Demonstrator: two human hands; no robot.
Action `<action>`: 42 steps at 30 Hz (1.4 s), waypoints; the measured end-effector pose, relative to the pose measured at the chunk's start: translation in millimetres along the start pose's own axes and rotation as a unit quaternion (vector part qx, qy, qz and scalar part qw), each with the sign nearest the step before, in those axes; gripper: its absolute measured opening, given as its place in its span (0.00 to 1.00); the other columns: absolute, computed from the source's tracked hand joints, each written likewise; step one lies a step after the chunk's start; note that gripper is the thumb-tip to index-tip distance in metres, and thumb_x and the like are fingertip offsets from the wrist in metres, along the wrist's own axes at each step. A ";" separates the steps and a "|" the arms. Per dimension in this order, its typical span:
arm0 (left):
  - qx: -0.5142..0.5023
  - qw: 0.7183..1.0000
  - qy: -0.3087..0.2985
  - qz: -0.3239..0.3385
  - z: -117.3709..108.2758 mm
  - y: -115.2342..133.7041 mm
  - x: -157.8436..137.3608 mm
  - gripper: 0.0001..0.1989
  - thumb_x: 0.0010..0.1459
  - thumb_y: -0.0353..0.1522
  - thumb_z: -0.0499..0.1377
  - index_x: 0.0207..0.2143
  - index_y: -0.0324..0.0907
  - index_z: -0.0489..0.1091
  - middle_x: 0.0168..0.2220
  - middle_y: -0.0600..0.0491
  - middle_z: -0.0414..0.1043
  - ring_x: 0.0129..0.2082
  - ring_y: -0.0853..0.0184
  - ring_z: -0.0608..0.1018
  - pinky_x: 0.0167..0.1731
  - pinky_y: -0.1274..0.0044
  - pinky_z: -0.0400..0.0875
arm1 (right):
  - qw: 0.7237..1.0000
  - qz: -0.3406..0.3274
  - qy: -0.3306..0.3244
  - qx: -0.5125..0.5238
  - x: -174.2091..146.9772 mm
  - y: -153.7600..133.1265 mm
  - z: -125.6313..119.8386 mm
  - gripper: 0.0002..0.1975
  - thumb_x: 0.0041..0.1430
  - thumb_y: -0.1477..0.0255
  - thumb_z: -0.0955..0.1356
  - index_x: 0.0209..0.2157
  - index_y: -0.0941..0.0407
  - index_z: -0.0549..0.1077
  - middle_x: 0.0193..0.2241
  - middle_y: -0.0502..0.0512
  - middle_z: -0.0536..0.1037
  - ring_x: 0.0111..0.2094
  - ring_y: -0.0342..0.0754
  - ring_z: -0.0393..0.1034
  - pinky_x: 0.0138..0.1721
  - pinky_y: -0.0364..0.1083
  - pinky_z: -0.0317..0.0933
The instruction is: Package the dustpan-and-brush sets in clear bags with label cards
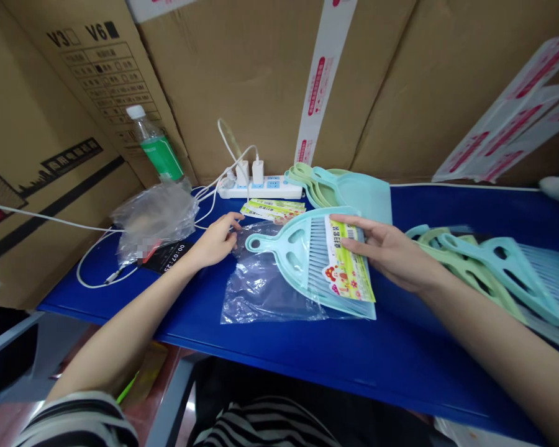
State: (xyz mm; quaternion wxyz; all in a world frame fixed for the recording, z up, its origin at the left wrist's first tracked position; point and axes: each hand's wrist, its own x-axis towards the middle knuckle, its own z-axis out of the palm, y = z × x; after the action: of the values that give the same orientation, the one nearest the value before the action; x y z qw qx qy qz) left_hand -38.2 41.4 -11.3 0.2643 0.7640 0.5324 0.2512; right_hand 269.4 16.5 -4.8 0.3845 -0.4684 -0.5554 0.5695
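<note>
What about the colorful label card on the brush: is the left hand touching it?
No, the right hand has its fingers on the label card, while the left hand is by the clear bag.

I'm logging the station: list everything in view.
Dustpan with brush: 1, aqua, centre
Label card: 1, yellowish, on brush
Plastic bag: 1, clear, centre
Loose cards: several, yellowish, back
Power strip: 1, white, back
Chargers: 2, white, on strip
Cables: several, white, left
Dustpans: several, aqua and green, back
Brushes: several, aqua and green, right
Bottle: 1, green-labelled, back left
Crumpled plastic: uncounted, clear, left
Timer screen: 1, black, left
Cardboard: several panels, brown, behind
Tape: several, red-white, behind
Table: 1, blue, beneath
Left hand: 1, bare, by bag
Right hand: 1, bare, on card
</note>
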 end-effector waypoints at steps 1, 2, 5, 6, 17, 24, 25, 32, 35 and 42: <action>-0.031 0.999 -0.009 -0.011 1.6 0.5 -0.3 0.20 0.51 0.20 0.48 0.46 0.41 0.62 0.42 0.51 0.68 0.22 0.75 0.73 0.25 0.79 0.71 | 1.000 0.006 -0.006 0.004 -0.5 -0.7 1.0 0.36 0.38 0.52 0.77 0.51 0.50 0.75 0.44 0.56 0.79 0.47 0.56 0.73 0.50 0.58 0.69; -0.056 0.998 -0.014 -0.020 2.9 1.2 -0.6 0.21 0.49 0.20 0.48 0.46 0.41 0.62 0.42 0.51 0.67 0.21 0.76 0.73 0.23 0.79 0.71 | 1.000 0.009 -0.011 0.007 -1.1 -1.1 2.2 0.37 0.38 0.52 0.77 0.51 0.50 0.75 0.44 0.56 0.79 0.47 0.56 0.73 0.50 0.58 0.69; -0.113 0.993 -0.009 -0.025 5.6 2.6 -1.2 0.20 0.49 0.20 0.49 0.44 0.41 0.62 0.41 0.52 0.66 0.21 0.77 0.72 0.22 0.80 0.71 | 0.999 0.016 -0.028 0.007 -2.3 -0.5 6.0 0.37 0.37 0.52 0.78 0.51 0.51 0.75 0.45 0.57 0.79 0.46 0.55 0.73 0.50 0.57 0.68; -0.125 0.992 -0.003 -0.022 6.1 2.8 -1.1 0.19 0.49 0.20 0.49 0.44 0.42 0.62 0.41 0.52 0.66 0.22 0.77 0.73 0.22 0.81 0.71 | 0.999 0.018 -0.031 0.006 -2.4 0.5 6.9 0.37 0.38 0.51 0.77 0.51 0.51 0.74 0.45 0.57 0.79 0.46 0.55 0.73 0.50 0.57 0.68; 0.144 0.989 0.024 -0.029 -5.5 11.6 -4.0 0.06 0.55 0.25 0.50 0.36 0.42 0.62 0.32 0.53 0.69 0.28 0.67 0.73 0.34 0.71 0.68 | 0.998 0.003 -0.021 -0.056 0.7 9.6 4.5 0.34 0.41 0.51 0.75 0.50 0.52 0.75 0.46 0.57 0.78 0.47 0.57 0.73 0.50 0.58 0.69; 0.092 0.992 -0.086 -0.027 -6.4 17.5 -6.1 0.06 0.56 0.26 0.46 0.30 0.44 0.59 0.18 0.61 0.66 0.18 0.71 0.70 0.26 0.78 0.63 | 0.996 0.018 -0.053 -0.068 3.5 10.2 3.7 0.35 0.42 0.50 0.75 0.51 0.52 0.74 0.47 0.58 0.78 0.49 0.58 0.72 0.51 0.59 0.68; 0.085 0.992 -0.087 -0.025 -5.7 17.7 -5.9 0.05 0.56 0.26 0.46 0.30 0.44 0.58 0.18 0.61 0.66 0.18 0.71 0.70 0.26 0.78 0.63 | 0.996 0.020 -0.053 -0.070 4.1 10.9 3.8 0.36 0.41 0.50 0.75 0.51 0.52 0.74 0.48 0.58 0.78 0.49 0.58 0.71 0.52 0.58 0.67; 0.039 0.994 -0.100 0.001 -4.8 16.1 -6.2 0.02 0.55 0.28 0.48 0.32 0.44 0.57 0.21 0.61 0.65 0.20 0.72 0.69 0.26 0.78 0.62 | 0.995 0.029 -0.037 -0.084 5.0 14.0 4.0 0.33 0.43 0.51 0.75 0.49 0.51 0.73 0.49 0.57 0.77 0.48 0.58 0.72 0.50 0.58 0.68; 0.007 0.994 -0.106 0.018 -6.0 14.8 -6.9 0.01 0.56 0.30 0.49 0.33 0.44 0.57 0.22 0.60 0.65 0.21 0.72 0.69 0.25 0.78 0.63 | 0.995 0.021 -0.046 -0.084 4.4 14.5 3.5 0.32 0.45 0.52 0.74 0.51 0.51 0.72 0.49 0.57 0.77 0.48 0.57 0.72 0.49 0.56 0.69; -0.016 0.991 -0.124 0.039 -7.1 11.5 -6.9 0.07 0.56 0.34 0.54 0.35 0.44 0.58 0.24 0.59 0.66 0.24 0.71 0.71 0.25 0.78 0.64 | 0.995 0.022 -0.068 -0.072 4.8 14.2 2.6 0.32 0.46 0.52 0.73 0.52 0.49 0.70 0.48 0.55 0.77 0.49 0.56 0.72 0.49 0.56 0.69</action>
State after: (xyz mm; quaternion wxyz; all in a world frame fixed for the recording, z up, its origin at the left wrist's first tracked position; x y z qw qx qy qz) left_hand -37.1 32.4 0.9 0.3309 0.8051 0.4608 0.1730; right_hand 266.8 19.1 -19.5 0.2985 -0.4676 -0.6093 0.5665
